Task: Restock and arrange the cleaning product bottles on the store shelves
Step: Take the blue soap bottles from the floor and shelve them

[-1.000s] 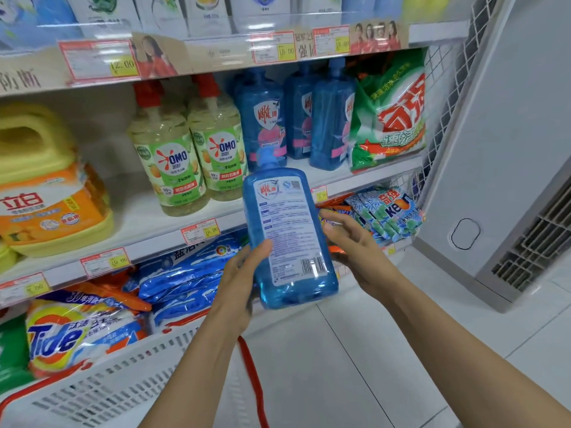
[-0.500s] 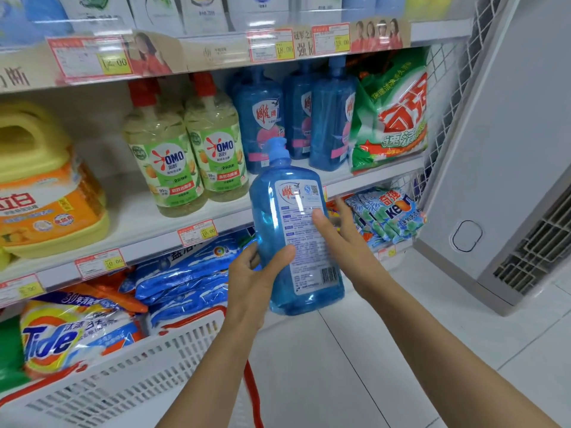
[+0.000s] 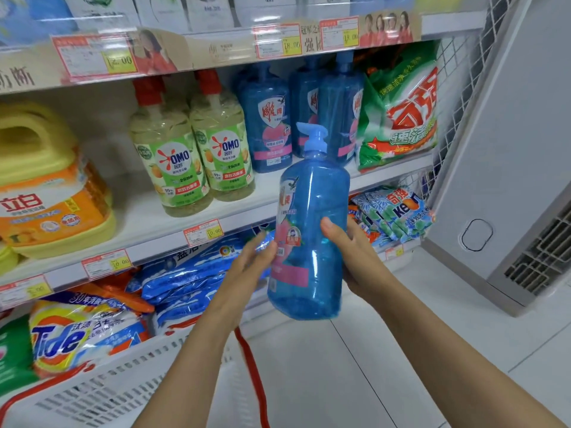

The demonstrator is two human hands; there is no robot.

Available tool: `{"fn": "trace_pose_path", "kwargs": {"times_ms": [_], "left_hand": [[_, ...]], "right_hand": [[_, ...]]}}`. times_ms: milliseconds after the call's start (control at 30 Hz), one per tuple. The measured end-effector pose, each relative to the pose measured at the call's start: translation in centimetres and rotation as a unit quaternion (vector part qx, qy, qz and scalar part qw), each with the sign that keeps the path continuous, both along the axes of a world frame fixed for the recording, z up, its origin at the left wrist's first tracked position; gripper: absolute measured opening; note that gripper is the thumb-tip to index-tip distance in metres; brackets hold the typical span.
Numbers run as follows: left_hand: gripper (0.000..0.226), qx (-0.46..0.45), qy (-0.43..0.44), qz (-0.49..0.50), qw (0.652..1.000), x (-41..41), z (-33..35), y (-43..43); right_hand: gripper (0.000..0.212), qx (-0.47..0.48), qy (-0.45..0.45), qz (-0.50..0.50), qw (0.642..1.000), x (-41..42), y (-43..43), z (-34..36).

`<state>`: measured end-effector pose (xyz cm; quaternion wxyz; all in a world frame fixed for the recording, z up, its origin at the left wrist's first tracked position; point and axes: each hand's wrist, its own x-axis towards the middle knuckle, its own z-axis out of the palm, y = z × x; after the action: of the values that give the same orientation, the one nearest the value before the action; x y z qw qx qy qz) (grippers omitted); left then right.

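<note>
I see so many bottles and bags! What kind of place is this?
Most likely a shop's cleaning-products aisle: price tags line the shelves, matching blue pump bottles stand in rows, and detergent bags sit beside them.

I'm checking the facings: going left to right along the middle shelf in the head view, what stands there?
On that shelf: yellow jug → first OMO bottle → second OMO bottle → blue shelf bottles → green detergent bag. The held blue pump bottle is in front of the shelf, so left out.
</note>
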<state>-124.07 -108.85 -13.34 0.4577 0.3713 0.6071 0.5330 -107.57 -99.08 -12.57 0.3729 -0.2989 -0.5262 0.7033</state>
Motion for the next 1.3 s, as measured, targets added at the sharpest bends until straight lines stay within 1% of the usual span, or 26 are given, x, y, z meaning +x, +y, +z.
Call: {"fn": "trace_pose_path", "kwargs": {"times_ms": [67, 100, 133, 200, 267, 333, 400, 467, 600, 667, 733, 833, 867, 900, 933, 1000, 1033, 1067, 1133, 1167, 1200, 1233, 1267, 1300], "left_hand": [[0.05, -0.039, -0.085, -0.055, 0.994, 0.8, -0.4, 0.2], [0.05, -0.046, -0.098, -0.057, 0.992, 1.2, -0.4, 0.1], [0.051, -0.052, -0.091, -0.048, 0.993, 1.6, -0.3, 0.0], [0.053, -0.065, -0.065, -0.021, 0.996, 1.7, -0.3, -0.2], [0.053, -0.074, -0.054, -0.003, 0.996, 1.8, -0.4, -0.4], [0.054, -0.076, -0.032, 0.019, 0.996, 1.9, -0.7, -0.4], [0.052, -0.068, -0.006, 0.037, 0.997, 1.9, -1.0, -0.2], [0.057, -0.068, 0.004, 0.034, 0.997, 1.9, -1.5, 0.0], [0.082, -0.085, -0.018, -0.005, 0.996, 1.6, -2.5, 0.4], [0.094, -0.072, -0.052, -0.013, 0.996, 1.3, -2.8, 0.9], [0.089, -0.053, -0.054, -0.007, 0.997, 1.1, -2.8, 1.4], [0.072, -0.033, -0.059, 0.041, 0.997, 1.2, -3.5, 1.6], [0.066, -0.022, -0.054, 0.053, 0.997, 1.4, -3.9, 1.5], [0.064, -0.01, -0.041, 0.062, 0.997, 1.6, -4.4, 1.4], [0.066, -0.003, -0.02, 0.066, 0.998, 1.7, -4.9, 1.4], [0.072, 0.002, 0.039, 0.063, 0.997, 1.8, -6.1, 1.3], [0.074, 0.007, 0.066, 0.059, 0.996, 1.9, -6.6, 1.3], [0.076, 0.009, 0.089, 0.056, 0.994, 2.0, -7.2, 1.4], [0.08, 0.012, 0.129, 0.054, 0.99, 2.2, -8.5, 1.8], [0.083, 0.012, 0.144, 0.048, 0.988, 2.4, -9.2, 2.1], [0.086, 0.006, 0.154, 0.037, 0.987, 2.6, -9.9, 2.3], [0.088, 0.0, 0.162, 0.027, 0.986, 2.8, -10.5, 2.4], [0.09, -0.011, 0.173, 0.015, 0.985, 3.0, -11.1, 2.6], [0.09, -0.024, 0.186, 0.001, 0.982, 3.2, -11.8, 2.7]], "right_hand": [[0.057, -0.021, 0.009, 0.038, 0.999, 0.4, -0.4, 0.3], [0.056, -0.033, -0.003, 0.048, 0.998, 0.6, -0.4, 0.4], [0.054, -0.039, -0.026, 0.048, 0.998, 0.8, -0.3, 0.4], [0.054, -0.011, -0.097, 0.059, 0.993, 1.3, 0.2, 0.4], [0.063, 0.027, -0.164, 0.076, 0.983, 2.0, 0.6, 0.4], [0.077, 0.04, -0.19, 0.074, 0.978, 2.3, 0.7, 0.2], [0.086, 0.049, -0.181, 0.051, 0.981, 2.2, 0.7, -0.4], [0.092, 0.046, -0.165, 0.021, 0.985, 2.2, 0.9, -1.3], [0.1, 0.046, -0.142, 0.028, 0.988, 2.7, 1.4, -2.2], [0.093, 0.042, -0.133, 0.051, 0.989, 2.9, 1.3, -2.3], [0.085, 0.032, -0.138, 0.086, 0.986, 3.0, 1.4, -2.9], [0.078, 0.018, -0.186, 0.133, 0.973, 3.3, 2.5, -3.1], [0.079, 0.032, -0.202, 0.131, 0.97, 3.2, 2.9, -2.6], [0.087, 0.054, -0.21, 0.112, 0.97, 3.0, 3.5, -1.8], [0.091, 0.077, -0.211, 0.074, 0.972, 2.7, 4.2, -0.7], [0.084, 0.096, -0.204, -0.005, 0.974, 2.4, 5.5, 2.6], [0.08, 0.099, -0.221, -0.002, 0.97, 2.3, 6.3, 4.3], [0.078, 0.097, -0.258, 0.035, 0.961, 2.2, 6.9, 5.7], [0.068, 0.085, -0.361, 0.145, 0.917, 1.9, 7.6, 6.5], [0.057, 0.085, -0.399, 0.176, 0.896, 1.6, 7.7, 6.0], [0.044, 0.091, -0.427, 0.18, 0.881, 1.3, 7.7, 4.9], [0.031, 0.1, -0.441, 0.164, 0.877, 1.2, 7.6, 3.5], [0.021, 0.107, -0.441, 0.137, 0.881, 1.2, 7.5, 1.9], [0.018, 0.112, -0.434, 0.114, 0.887, 1.3, 7.3, 0.2]]}}
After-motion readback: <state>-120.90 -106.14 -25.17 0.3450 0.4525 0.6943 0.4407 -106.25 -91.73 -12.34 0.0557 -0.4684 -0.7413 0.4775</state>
